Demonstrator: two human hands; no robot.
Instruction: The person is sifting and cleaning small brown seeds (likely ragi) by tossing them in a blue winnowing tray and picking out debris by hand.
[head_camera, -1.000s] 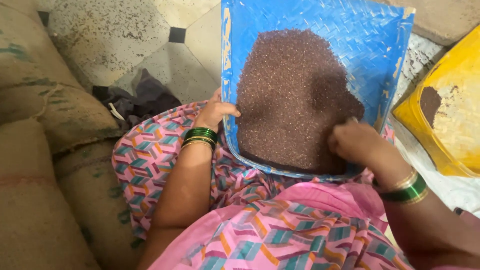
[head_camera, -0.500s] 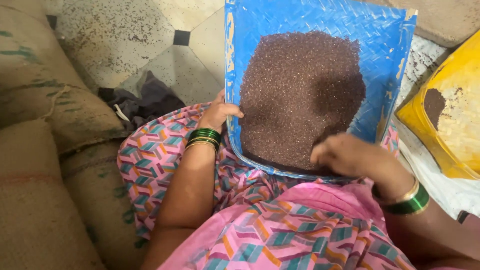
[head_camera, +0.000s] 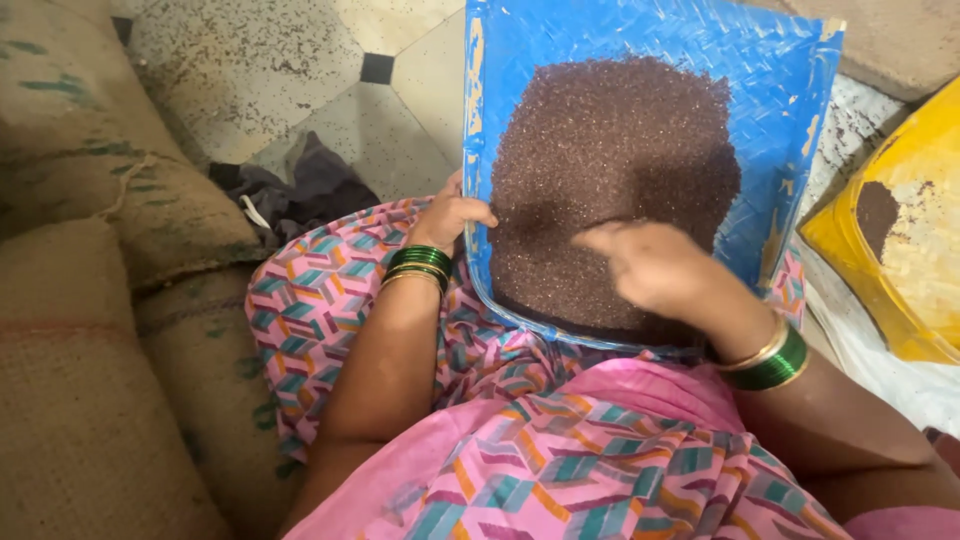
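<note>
1. Left hand (head_camera: 452, 215): clasped on the left rim of the blue woven tray (head_camera: 780, 90), thumb over the edge, fingers hidden behind it. Green and gold bangles (head_camera: 418, 263) ring the wrist just below the tray's lower left corner.
2. Right hand (head_camera: 650, 268): lying on the tray's near half, palm down, fingers loosely spread and pointing toward the tray's left side, fingertips resting in the grain. It is blurred, and it grips nothing that I can make out. A gold and green bangle pair (head_camera: 772, 360) sits on this wrist, just off the tray's near rim.
3. Blue woven tray: flat, squared at the far end and rounded at the near end, propped on the person's lap with the near rim against the pink patterned cloth (head_camera: 560, 450).
4. Dark brown grain (head_camera: 610, 170): one broad heap filling the middle of the tray, reaching the near rim; bare blue weave shows along the far and right sides.
5. Yellow container (head_camera: 890, 230): just right of the tray, holding a small dark patch of grain and pale dust.
6. Burlap sacks (head_camera: 90, 300): stacked well left of the tray.
7. Dark rag (head_camera: 300, 190): crumpled on the speckled tile floor (head_camera: 250, 70), left of the tray, between sacks and knee.
</note>
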